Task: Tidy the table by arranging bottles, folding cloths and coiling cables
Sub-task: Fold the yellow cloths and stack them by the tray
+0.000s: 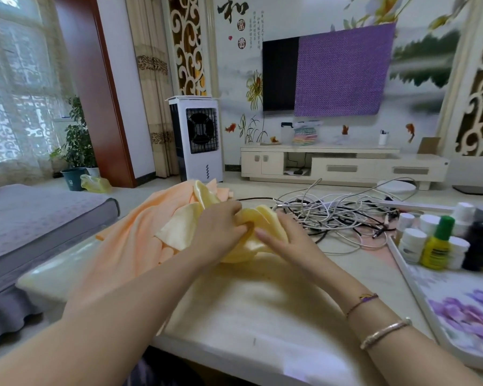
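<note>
A crumpled pale yellow cloth (258,215) lies on the white table (248,307) at its middle. My left hand (220,232) grips a bunch of it, fingers curled into the folds. My right hand (283,235) rests on the same cloth from the right, fingers nearly straight. An orange cloth (140,232) lies heaped to the left, partly under the yellow one. A tangle of white and black cables (332,215) sprawls behind my right hand. Several bottles (440,240), white-capped, one yellow with a green cap, one dark, stand on a tray at the right.
A white tray with purple flowers (457,310) runs along the table's right side. A grey-covered bed (34,227) stands left of the table. Beyond are a white air cooler (198,137), a TV cabinet (346,165) and potted plants (77,143).
</note>
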`<control>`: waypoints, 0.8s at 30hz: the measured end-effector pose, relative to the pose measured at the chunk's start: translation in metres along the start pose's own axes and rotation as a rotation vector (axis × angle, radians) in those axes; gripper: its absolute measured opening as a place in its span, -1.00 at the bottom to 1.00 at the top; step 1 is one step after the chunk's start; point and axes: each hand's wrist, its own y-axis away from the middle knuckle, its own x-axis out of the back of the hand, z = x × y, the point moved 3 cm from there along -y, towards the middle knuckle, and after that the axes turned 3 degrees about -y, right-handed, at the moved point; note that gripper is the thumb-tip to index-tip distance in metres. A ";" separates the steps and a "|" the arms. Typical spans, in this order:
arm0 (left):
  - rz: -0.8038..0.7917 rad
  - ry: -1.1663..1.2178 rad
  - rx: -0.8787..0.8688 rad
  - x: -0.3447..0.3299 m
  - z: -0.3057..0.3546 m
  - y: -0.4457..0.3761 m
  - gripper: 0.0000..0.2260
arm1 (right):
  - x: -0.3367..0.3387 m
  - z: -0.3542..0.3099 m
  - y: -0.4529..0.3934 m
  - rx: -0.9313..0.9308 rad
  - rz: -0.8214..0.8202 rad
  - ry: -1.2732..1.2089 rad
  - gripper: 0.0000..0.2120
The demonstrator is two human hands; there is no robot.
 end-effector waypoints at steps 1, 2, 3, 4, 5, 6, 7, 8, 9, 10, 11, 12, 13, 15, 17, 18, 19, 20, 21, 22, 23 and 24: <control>-0.019 0.032 0.004 0.003 0.003 -0.002 -0.85 | 0.004 -0.002 0.002 0.045 -0.025 0.174 -0.35; -0.039 0.072 0.005 0.006 0.008 -0.003 -0.84 | 0.010 -0.006 0.004 0.091 -0.028 0.297 -0.40; -0.055 0.118 0.002 0.010 0.013 -0.004 -0.83 | 0.017 -0.009 0.004 0.133 -0.006 0.358 -0.50; -0.064 0.164 -0.008 0.014 0.019 -0.004 -0.82 | 0.027 -0.013 0.005 0.134 0.026 0.366 -0.62; -0.071 0.200 -0.019 0.019 0.025 -0.004 -0.82 | 0.038 -0.020 0.006 0.099 0.051 0.341 -0.73; -0.080 0.226 -0.031 0.024 0.031 -0.003 -0.82 | 0.048 -0.028 0.007 0.060 0.064 0.298 -0.78; -0.093 0.245 -0.043 0.030 0.036 -0.002 -0.82 | 0.058 -0.038 0.008 0.045 0.074 0.247 -0.73; -0.113 0.266 -0.055 0.036 0.043 -0.002 -0.83 | 0.070 -0.049 0.010 0.046 0.071 0.220 -0.64; -0.148 0.292 -0.053 0.040 0.046 -0.002 -0.84 | 0.076 -0.059 0.011 0.065 0.052 0.220 -0.57; -0.176 0.331 -0.059 0.045 0.052 -0.002 -0.84 | 0.082 -0.070 0.015 0.099 0.041 0.248 -0.57; -0.194 0.376 -0.076 0.053 0.062 -0.002 -0.84 | 0.089 -0.080 0.019 0.136 0.035 0.287 -0.64; -0.204 0.414 -0.085 0.060 0.069 -0.003 -0.83 | 0.095 -0.088 0.023 0.152 0.038 0.314 -0.73; -0.211 0.442 -0.092 0.067 0.076 -0.002 -0.81 | 0.101 -0.096 0.026 0.153 0.057 0.330 -0.81; -0.216 0.493 -0.103 0.081 0.087 0.000 -0.71 | 0.118 -0.108 0.030 0.121 0.100 0.326 -0.89; -0.245 0.567 -0.122 0.095 0.093 0.006 -0.68 | 0.135 -0.117 0.032 0.080 0.122 0.283 -0.87; -0.267 0.582 -0.137 0.102 0.096 0.011 -0.70 | 0.143 -0.119 0.034 0.048 0.131 0.266 -0.87; -0.291 0.562 -0.143 0.108 0.095 0.015 -0.70 | 0.149 -0.120 0.035 0.022 0.135 0.255 -0.86; -0.317 0.501 -0.143 0.112 0.093 0.017 -0.68 | 0.154 -0.121 0.035 -0.008 0.127 0.244 -0.85; -0.347 0.413 -0.135 0.114 0.089 0.020 -0.67 | 0.158 -0.121 0.038 -0.036 0.102 0.239 -0.83; -0.382 0.302 -0.124 0.117 0.084 0.020 -0.67 | 0.159 -0.121 0.039 -0.065 0.059 0.255 -0.82; -0.420 0.186 -0.110 0.118 0.079 0.022 -0.72 | 0.159 -0.119 0.040 -0.088 0.004 0.293 -0.81; -0.448 0.071 -0.100 0.118 0.072 0.024 -0.81 | 0.158 -0.116 0.042 -0.111 -0.060 0.356 -0.82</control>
